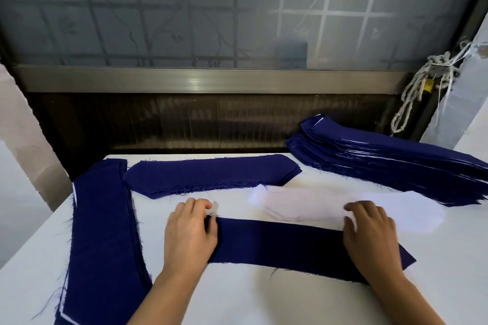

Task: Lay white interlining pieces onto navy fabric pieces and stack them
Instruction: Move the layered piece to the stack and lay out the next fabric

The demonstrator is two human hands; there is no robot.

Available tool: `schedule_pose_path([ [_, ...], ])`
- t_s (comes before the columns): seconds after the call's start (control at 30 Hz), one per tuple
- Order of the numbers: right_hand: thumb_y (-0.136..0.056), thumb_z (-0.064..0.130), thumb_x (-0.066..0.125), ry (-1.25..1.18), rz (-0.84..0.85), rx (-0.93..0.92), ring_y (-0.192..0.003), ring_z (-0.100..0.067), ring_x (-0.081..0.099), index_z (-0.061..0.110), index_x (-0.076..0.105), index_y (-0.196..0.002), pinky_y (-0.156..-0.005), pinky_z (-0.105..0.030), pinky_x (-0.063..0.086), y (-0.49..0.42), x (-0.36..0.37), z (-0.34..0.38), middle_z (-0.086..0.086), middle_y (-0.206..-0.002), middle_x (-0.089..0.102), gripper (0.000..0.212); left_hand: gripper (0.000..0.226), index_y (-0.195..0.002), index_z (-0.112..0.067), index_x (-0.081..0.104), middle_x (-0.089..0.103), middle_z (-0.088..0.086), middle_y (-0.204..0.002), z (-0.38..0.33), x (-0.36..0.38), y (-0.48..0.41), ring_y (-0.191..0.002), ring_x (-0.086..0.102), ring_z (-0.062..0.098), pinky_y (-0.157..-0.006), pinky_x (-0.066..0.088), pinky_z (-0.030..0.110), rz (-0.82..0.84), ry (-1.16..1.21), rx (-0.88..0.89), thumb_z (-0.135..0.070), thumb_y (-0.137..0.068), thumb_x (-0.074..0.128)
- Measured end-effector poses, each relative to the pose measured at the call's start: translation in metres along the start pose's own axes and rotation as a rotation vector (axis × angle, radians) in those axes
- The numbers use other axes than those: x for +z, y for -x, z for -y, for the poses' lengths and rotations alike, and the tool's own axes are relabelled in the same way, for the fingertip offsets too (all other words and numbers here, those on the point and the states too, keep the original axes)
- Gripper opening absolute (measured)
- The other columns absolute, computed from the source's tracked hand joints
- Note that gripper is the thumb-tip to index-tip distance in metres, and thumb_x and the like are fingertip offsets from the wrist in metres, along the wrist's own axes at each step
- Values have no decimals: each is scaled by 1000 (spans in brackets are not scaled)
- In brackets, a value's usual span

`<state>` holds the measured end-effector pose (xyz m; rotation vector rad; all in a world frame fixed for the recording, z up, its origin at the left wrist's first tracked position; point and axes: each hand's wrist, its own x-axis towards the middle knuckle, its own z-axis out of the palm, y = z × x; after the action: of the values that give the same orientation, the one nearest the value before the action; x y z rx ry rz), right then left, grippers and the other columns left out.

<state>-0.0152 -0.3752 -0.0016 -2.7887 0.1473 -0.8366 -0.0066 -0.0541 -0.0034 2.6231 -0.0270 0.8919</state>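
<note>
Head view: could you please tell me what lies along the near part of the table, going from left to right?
long navy stack → left hand → single navy piece → right hand

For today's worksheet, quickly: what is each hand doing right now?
Left hand: pinches a small white piece at the navy strip end.
Right hand: on the white interlining, blurred; grip cannot be told.

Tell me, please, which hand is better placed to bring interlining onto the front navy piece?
Right hand, probably: its fingertips touch the white interlining; the left hand is over the navy piece, farther away.
</note>
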Motion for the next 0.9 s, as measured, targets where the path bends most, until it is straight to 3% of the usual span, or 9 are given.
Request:
schedule_pose_path([
  [0.2,-93,12,59,-273,187,-122,-94,-24,57,9,67,-103,-79,-36,49,-41,29,55,-4,-102,62,13,14,-79,-18,61,41,-12,-55,2,4,1,-49,42,13,-47,34,26,86,71,-12,-13,-83,74],
  [0.33,-96,22,51,-143,301,-125,-97,-20,52,14,64,-102,-79,-32,48,-50,46,75,-1,-104,57,16,16,-77,-22,58,45,-12,-50,4,7,1,-43,40,10,-44,35,24,143,43,8,-19,-87,71],
  [0.5,-91,7,43,18,332,-56,-98,-20,51,12,56,-100,-78,-30,47,-53,49,83,-2,-108,54,16,11,-80,-22,60,51,-12,-53,4,9,0,-46,40,10,-48,31,23,182,29,-20,-22,-88,67],
  [0.77,-85,4,46,-22,229,30,-90,-21,48,11,54,-98,-76,-32,43,-38,56,80,-1,-99,53,17,11,-82,-24,60,55,-13,-58,5,10,0,-50,45,9,-53,35,23,222,33,-43,-26,-93,60],
  [0.9,-86,-3,47,-255,162,107,-84,-25,49,9,53,-88,-76,-39,45,-36,55,76,-3,-92,51,13,10,-84,-26,61,58,-13,-60,5,10,1,-52,49,10,-54,40,24,236,29,-42,-27,-93,59],
])
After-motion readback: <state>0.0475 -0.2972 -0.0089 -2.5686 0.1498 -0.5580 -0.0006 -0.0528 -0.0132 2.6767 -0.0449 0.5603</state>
